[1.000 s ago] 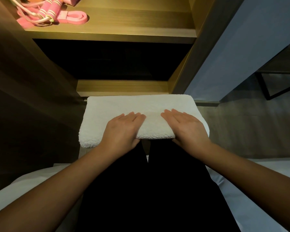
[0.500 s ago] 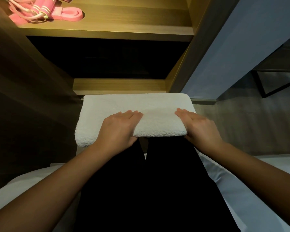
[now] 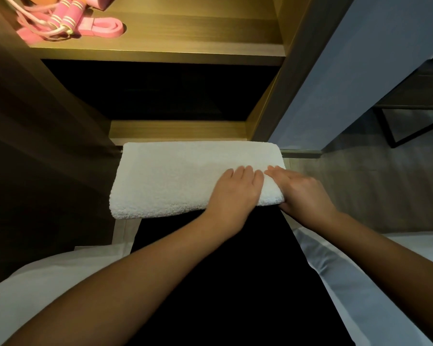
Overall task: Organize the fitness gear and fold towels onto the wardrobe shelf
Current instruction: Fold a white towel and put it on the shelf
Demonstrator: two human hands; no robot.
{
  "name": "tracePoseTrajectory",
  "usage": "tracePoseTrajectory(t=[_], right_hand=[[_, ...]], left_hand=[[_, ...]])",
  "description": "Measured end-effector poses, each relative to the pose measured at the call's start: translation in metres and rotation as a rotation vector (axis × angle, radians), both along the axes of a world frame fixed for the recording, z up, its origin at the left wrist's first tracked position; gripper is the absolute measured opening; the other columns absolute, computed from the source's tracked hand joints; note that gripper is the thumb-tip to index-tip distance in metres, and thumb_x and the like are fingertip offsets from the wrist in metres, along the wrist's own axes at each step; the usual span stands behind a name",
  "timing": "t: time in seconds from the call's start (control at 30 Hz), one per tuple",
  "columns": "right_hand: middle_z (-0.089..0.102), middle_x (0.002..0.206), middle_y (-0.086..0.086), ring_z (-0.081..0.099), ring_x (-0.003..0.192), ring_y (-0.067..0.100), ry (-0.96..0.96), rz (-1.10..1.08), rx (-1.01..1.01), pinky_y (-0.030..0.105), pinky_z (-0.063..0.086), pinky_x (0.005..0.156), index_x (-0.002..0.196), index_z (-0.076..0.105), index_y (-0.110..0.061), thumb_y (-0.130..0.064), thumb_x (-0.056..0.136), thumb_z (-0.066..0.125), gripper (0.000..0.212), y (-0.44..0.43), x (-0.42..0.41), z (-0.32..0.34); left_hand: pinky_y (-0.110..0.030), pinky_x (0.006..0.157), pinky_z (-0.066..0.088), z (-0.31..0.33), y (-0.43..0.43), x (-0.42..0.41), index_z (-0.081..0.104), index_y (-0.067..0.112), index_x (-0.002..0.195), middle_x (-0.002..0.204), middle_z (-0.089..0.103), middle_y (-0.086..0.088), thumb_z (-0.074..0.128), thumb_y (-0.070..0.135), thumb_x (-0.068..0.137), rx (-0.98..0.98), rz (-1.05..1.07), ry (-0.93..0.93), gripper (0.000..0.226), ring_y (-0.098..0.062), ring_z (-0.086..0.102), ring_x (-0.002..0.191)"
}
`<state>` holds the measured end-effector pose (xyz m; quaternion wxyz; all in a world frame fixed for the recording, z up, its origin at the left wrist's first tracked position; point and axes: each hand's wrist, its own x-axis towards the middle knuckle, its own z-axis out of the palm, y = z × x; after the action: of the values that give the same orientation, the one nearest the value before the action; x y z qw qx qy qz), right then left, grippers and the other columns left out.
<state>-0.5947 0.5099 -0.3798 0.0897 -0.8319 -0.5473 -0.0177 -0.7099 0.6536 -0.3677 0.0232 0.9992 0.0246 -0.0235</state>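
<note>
Both the left hand (image 3: 235, 193) and right hand (image 3: 304, 193) lay straight fingers (image 3: 246, 172) on the folded white terry towel (image 3: 180, 178); smooth evenly, keeping edges square.

The left hand (image 3: 233, 193) and right hand (image 3: 303, 193) are bare, as are both forearms behind the fingers (image 3: 245, 172). Nearer than the fingers, plain black trousers (image 3: 223, 270) (too dark for detail).

Dim room. Warm light falls on the upper wardrobe shelf (image 3: 185, 36); the compartment (image 3: 160, 96) beneath is black. Wide-angle bending at edges.
</note>
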Motion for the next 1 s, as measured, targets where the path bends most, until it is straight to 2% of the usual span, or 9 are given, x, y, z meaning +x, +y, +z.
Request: tracePoseTrajectory(t=[0.07,0.23,0.3,0.37,0.47,0.6,0.67,0.8,1.0], right_hand=[[0.072,0.107,0.015,0.072,0.091,0.030,0.005,0.009,0.012,0.037,0.059,0.064,0.114,0.067,-0.005,-0.019,0.057,0.092,0.064,0.000,0.004,0.003],[0.071,0.111,0.014,0.070,0.097,0.032,0.119,0.023,-0.028,0.041,0.059,0.071,0.117,0.066,-0.007,-0.022,0.066,0.088,0.057,0.001,0.006,0.007],[0.070,0.114,0.013,0.069,0.100,0.033,0.140,0.010,-0.049,0.046,0.055,0.083,0.120,0.064,-0.009,-0.024,0.071,0.085,0.055,0.005,0.007,0.011],[0.067,0.119,0.010,0.065,0.108,0.030,0.103,-0.022,-0.112,0.053,0.035,0.107,0.125,0.060,-0.012,-0.028,0.077,0.079,0.055,0.010,0.005,0.014],[0.056,0.137,0.012,0.051,0.129,0.030,-0.032,-0.034,-0.209,0.054,0.015,0.115,0.136,0.050,-0.011,-0.031,0.070,0.082,0.076,0.026,-0.012,0.016],[0.069,0.109,0.018,0.069,0.091,0.036,0.032,-0.050,-0.106,0.041,0.056,0.076,0.120,0.061,-0.002,-0.019,0.063,0.085,0.064,0.029,-0.025,0.011],[0.070,0.100,0.017,0.069,0.082,0.036,0.043,-0.045,-0.099,0.039,0.056,0.065,0.114,0.063,-0.002,-0.016,0.059,0.086,0.061,0.027,-0.021,0.012],[0.065,0.119,0.015,0.062,0.107,0.036,0.027,-0.023,-0.132,0.045,0.049,0.091,0.122,0.060,-0.006,-0.018,0.052,0.089,0.076,0.048,-0.036,0.013],[0.068,0.084,0.007,0.065,0.070,0.029,0.050,-0.020,-0.118,0.030,0.049,0.056,0.101,0.066,-0.011,-0.016,0.047,0.086,0.058,0.058,-0.038,0.007]], left_hand=[[-0.030,0.053,0.042,-0.005,0.006,0.004,0.064,0.010,0.085,0.073,0.061,-0.005,0.073,0.005,0.055,0.036,-0.049,-0.131,0.032,-0.022,0.058,0.061],[-0.036,0.061,0.051,-0.008,0.029,-0.011,0.062,0.006,0.101,0.091,0.065,-0.012,0.059,0.002,0.061,-0.001,-0.010,-0.153,0.041,-0.029,0.061,0.076],[-0.026,0.045,0.032,-0.002,0.037,-0.015,0.062,0.007,0.084,0.071,0.060,-0.007,0.067,-0.002,0.048,0.039,0.001,-0.118,0.037,-0.024,0.056,0.057],[-0.023,0.044,0.016,0.006,0.039,-0.014,0.060,0.010,0.074,0.059,0.054,-0.002,0.073,0.001,0.039,0.069,-0.010,-0.098,0.038,-0.021,0.049,0.044],[-0.022,0.043,0.018,0.009,0.036,-0.010,0.063,0.011,0.077,0.061,0.058,0.000,0.079,0.009,0.041,0.047,0.007,-0.087,0.039,-0.020,0.053,0.046],[-0.032,0.064,0.053,-0.006,0.052,-0.028,0.063,0.008,0.109,0.099,0.069,-0.007,0.085,0.024,0.053,-0.041,0.054,-0.058,0.062,-0.026,0.068,0.082],[-0.036,0.067,0.056,-0.009,0.067,-0.041,0.060,0.008,0.115,0.105,0.068,-0.007,0.085,0.023,0.057,-0.019,0.109,-0.009,0.065,-0.028,0.067,0.085],[-0.031,0.046,0.047,-0.006,0.070,-0.045,0.063,0.010,0.104,0.085,0.068,-0.004,0.083,0.025,0.059,-0.014,0.150,-0.008,0.051,-0.027,0.065,0.064],[-0.045,0.093,0.051,-0.009,0.089,-0.078,0.062,0.003,0.122,0.122,0.066,-0.014,0.094,0.021,0.045,-0.046,0.116,-0.114,0.085,-0.029,0.065,0.110]])
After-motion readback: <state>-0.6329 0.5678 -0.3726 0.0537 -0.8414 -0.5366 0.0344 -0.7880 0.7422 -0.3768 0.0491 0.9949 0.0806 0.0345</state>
